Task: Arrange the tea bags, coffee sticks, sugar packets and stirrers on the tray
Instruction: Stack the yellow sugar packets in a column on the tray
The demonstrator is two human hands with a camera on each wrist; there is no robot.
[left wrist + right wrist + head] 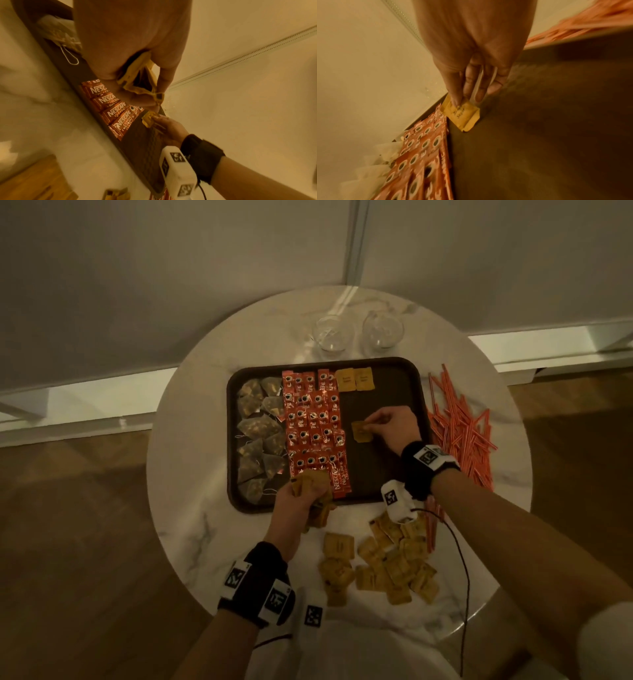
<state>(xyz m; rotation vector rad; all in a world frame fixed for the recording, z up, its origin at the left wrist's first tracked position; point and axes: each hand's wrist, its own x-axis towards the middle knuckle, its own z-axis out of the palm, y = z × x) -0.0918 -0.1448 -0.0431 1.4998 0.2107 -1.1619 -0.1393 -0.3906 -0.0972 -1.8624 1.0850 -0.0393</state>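
Sugar step: right hand [394, 424] pinches one sugar packet [361, 432] low over the bare tray [383, 474] beside the coffee sticks [313, 426], probably touching down; left hand [296, 503] grips spare packets; next, align under the top pair.

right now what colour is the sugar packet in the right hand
Mustard yellow with dark lettering; the sugar packet pinched by the right hand shows best in the right wrist view.

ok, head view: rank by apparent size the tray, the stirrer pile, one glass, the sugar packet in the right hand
1. tray
2. stirrer pile
3. glass, which sits farther from the camera, so its true size is less sure
4. sugar packet, pinched by the right hand
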